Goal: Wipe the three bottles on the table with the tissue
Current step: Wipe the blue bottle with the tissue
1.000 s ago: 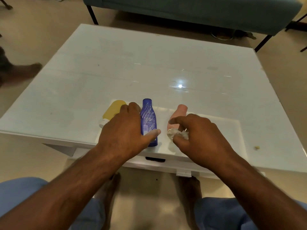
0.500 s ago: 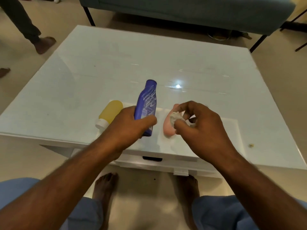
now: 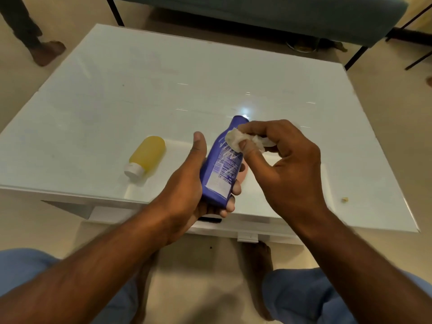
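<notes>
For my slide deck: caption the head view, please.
Left hand holds blue bottle while right hand presses tissue against it.

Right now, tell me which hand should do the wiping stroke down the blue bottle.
Right. The right hand already pinches the tissue against the blue bottle near its neck, while the left hand grips the bottle's lower end and is best kept steadying it.

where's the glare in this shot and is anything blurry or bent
Head view: a bright light reflection sits on the glossy table just beyond the blue bottle; the forearms nearest the camera look soft, while the left hand, right hand and tissue are fairly sharp; the wide lens bows the table's edges.
</notes>
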`<act>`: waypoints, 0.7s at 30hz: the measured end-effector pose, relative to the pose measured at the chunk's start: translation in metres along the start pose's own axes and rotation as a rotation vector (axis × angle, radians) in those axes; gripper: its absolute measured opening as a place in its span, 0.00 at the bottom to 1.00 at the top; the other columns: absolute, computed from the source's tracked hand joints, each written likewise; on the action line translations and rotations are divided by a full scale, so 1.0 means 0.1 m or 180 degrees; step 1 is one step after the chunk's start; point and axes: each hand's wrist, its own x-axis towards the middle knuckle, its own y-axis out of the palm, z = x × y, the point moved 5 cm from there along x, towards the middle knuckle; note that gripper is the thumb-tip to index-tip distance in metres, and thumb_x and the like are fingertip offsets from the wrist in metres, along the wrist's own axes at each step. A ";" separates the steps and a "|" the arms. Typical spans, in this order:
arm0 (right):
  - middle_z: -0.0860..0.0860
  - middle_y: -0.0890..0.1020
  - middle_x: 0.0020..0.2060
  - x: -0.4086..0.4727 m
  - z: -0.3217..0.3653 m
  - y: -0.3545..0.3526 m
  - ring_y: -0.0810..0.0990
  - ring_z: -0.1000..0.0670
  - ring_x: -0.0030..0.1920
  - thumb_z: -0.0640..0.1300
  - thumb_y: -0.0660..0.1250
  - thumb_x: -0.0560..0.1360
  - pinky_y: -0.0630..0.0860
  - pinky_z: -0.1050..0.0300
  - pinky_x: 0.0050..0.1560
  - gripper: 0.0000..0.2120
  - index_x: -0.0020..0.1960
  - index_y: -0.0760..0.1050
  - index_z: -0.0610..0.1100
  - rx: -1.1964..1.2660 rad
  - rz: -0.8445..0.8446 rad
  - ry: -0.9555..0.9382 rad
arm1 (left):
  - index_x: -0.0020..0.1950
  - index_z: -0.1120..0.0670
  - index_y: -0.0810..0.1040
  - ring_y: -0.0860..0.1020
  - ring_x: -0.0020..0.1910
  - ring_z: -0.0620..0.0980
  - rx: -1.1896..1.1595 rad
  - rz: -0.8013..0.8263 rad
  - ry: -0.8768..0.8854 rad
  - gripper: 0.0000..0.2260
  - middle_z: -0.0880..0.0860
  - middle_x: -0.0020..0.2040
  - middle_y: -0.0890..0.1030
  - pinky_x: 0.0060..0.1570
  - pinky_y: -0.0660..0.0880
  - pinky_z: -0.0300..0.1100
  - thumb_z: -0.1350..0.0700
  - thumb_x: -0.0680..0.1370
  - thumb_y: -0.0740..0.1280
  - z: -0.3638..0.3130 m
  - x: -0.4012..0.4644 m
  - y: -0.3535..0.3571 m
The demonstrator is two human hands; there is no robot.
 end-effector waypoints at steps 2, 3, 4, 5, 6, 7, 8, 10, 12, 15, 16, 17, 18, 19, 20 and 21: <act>0.56 0.83 0.48 -0.02 0.03 0.01 0.82 0.58 0.49 0.48 0.75 0.79 0.75 0.72 0.49 0.06 0.55 0.83 0.49 -0.0042 -0.0019 -0.0099 | 0.51 0.57 0.83 0.77 0.32 0.56 0.0231 -0.0069 0.0096 0.40 0.62 0.40 0.80 0.34 0.76 0.45 0.28 0.77 0.45 0.00 0.00 -0.02; 0.55 0.84 0.46 -0.06 0.07 0.05 0.81 0.57 0.47 0.47 0.75 0.78 0.75 0.68 0.48 0.05 0.52 0.83 0.47 -0.0035 0.0067 -0.0222 | 0.49 0.56 0.84 0.78 0.33 0.56 0.0354 -0.0199 0.0168 0.40 0.62 0.40 0.81 0.34 0.77 0.45 0.27 0.76 0.43 -0.01 -0.01 -0.04; 0.53 0.84 0.45 -0.12 0.14 0.11 0.80 0.54 0.45 0.45 0.76 0.76 0.76 0.63 0.48 0.04 0.50 0.84 0.45 -0.0021 0.0248 -0.0401 | 0.48 0.55 0.84 0.80 0.34 0.57 0.0449 -0.0381 0.0234 0.41 0.61 0.40 0.83 0.35 0.78 0.46 0.27 0.76 0.43 -0.01 -0.02 -0.08; 0.52 0.84 0.43 -0.19 0.21 0.19 0.80 0.52 0.44 0.43 0.76 0.75 0.76 0.58 0.48 0.04 0.48 0.84 0.44 -0.0038 0.0475 -0.0649 | 0.47 0.54 0.85 0.82 0.37 0.58 0.0479 -0.0571 0.0276 0.41 0.60 0.41 0.85 0.38 0.79 0.47 0.26 0.75 0.42 -0.02 -0.03 -0.11; 0.51 0.84 0.43 -0.27 0.30 0.26 0.79 0.51 0.44 0.42 0.76 0.75 0.75 0.56 0.50 0.04 0.48 0.84 0.43 -0.0123 0.0665 -0.0922 | 0.48 0.53 0.85 0.84 0.40 0.57 0.0530 -0.0688 0.0316 0.42 0.59 0.42 0.86 0.41 0.80 0.48 0.26 0.75 0.41 -0.03 -0.02 -0.15; 0.50 0.84 0.44 -0.30 0.33 0.30 0.79 0.50 0.45 0.42 0.75 0.75 0.74 0.56 0.52 0.04 0.49 0.83 0.43 -0.0248 0.0747 -0.1120 | 0.49 0.54 0.85 0.85 0.41 0.57 0.0634 -0.0709 0.0350 0.43 0.59 0.42 0.86 0.43 0.81 0.49 0.27 0.75 0.39 -0.03 -0.03 -0.16; 0.51 0.83 0.44 -0.26 0.31 0.28 0.78 0.49 0.46 0.43 0.75 0.76 0.74 0.57 0.52 0.04 0.49 0.83 0.43 -0.0334 0.0695 -0.1135 | 0.49 0.56 0.84 0.83 0.39 0.58 0.0784 -0.0629 0.0372 0.44 0.60 0.41 0.85 0.42 0.80 0.49 0.27 0.75 0.37 -0.03 -0.03 -0.16; 0.55 0.82 0.45 -0.05 0.11 0.11 0.78 0.50 0.47 0.46 0.75 0.78 0.76 0.55 0.51 0.04 0.50 0.84 0.46 -0.0453 0.0217 -0.0669 | 0.49 0.57 0.83 0.79 0.34 0.59 0.0991 -0.0328 0.0318 0.46 0.62 0.39 0.82 0.37 0.77 0.48 0.27 0.75 0.35 0.01 -0.04 -0.10; 0.58 0.82 0.46 0.11 -0.05 -0.06 0.78 0.51 0.49 0.47 0.75 0.77 0.79 0.48 0.48 0.04 0.50 0.84 0.48 -0.0669 -0.0169 -0.0319 | 0.52 0.55 0.83 0.78 0.34 0.58 0.1093 -0.0151 0.0229 0.45 0.62 0.39 0.81 0.37 0.76 0.48 0.26 0.73 0.36 0.07 -0.05 -0.05; 0.55 0.82 0.43 -0.05 0.13 0.06 0.76 0.54 0.45 0.43 0.76 0.75 0.75 0.53 0.49 0.04 0.46 0.83 0.44 -0.0418 0.0123 -0.0661 | 0.50 0.59 0.82 0.81 0.36 0.62 0.1146 -0.0250 0.0280 0.47 0.66 0.40 0.82 0.39 0.79 0.50 0.24 0.71 0.37 0.08 -0.08 -0.02; 0.55 0.81 0.41 -0.18 0.28 0.17 0.73 0.56 0.44 0.40 0.76 0.74 0.73 0.54 0.50 0.03 0.45 0.83 0.42 -0.0271 0.0417 -0.0937 | 0.49 0.61 0.82 0.83 0.39 0.64 0.1173 -0.0380 0.0331 0.49 0.68 0.42 0.83 0.43 0.81 0.53 0.24 0.72 0.36 0.07 -0.07 -0.04; 0.53 0.81 0.40 -0.30 0.41 0.26 0.71 0.56 0.44 0.38 0.75 0.73 0.72 0.55 0.51 0.02 0.43 0.82 0.41 -0.0218 0.0652 -0.1212 | 0.48 0.61 0.82 0.84 0.44 0.65 0.1205 -0.0506 0.0393 0.49 0.69 0.43 0.83 0.48 0.82 0.57 0.25 0.73 0.35 0.05 -0.08 -0.05; 0.51 0.81 0.39 -0.33 0.46 0.28 0.70 0.55 0.43 0.38 0.74 0.72 0.71 0.56 0.50 0.02 0.43 0.82 0.40 -0.0248 0.0766 -0.1411 | 0.46 0.61 0.82 0.84 0.45 0.66 0.1261 -0.0572 0.0455 0.49 0.70 0.43 0.83 0.50 0.82 0.58 0.26 0.73 0.34 0.03 -0.08 -0.06; 0.51 0.81 0.39 -0.29 0.43 0.26 0.70 0.54 0.43 0.39 0.74 0.73 0.70 0.56 0.50 0.02 0.43 0.82 0.41 -0.0315 0.0744 -0.1450 | 0.45 0.62 0.81 0.83 0.41 0.67 0.1296 -0.0545 0.0485 0.49 0.70 0.42 0.82 0.46 0.82 0.57 0.26 0.73 0.32 0.03 -0.09 -0.04; 0.53 0.80 0.39 -0.20 0.33 0.19 0.70 0.53 0.43 0.42 0.74 0.75 0.70 0.55 0.50 0.03 0.44 0.83 0.42 -0.0433 0.0565 -0.1298 | 0.45 0.63 0.80 0.80 0.35 0.68 0.1306 -0.0443 0.0476 0.50 0.69 0.40 0.82 0.40 0.80 0.53 0.26 0.72 0.32 0.04 -0.09 -0.03; 0.55 0.80 0.41 -0.07 0.21 0.09 0.71 0.54 0.45 0.45 0.73 0.76 0.71 0.55 0.50 0.05 0.45 0.83 0.43 -0.0603 0.0308 -0.1027 | 0.48 0.63 0.79 0.78 0.31 0.65 0.1289 -0.0348 0.0428 0.50 0.68 0.39 0.81 0.36 0.78 0.50 0.26 0.70 0.32 0.06 -0.09 -0.02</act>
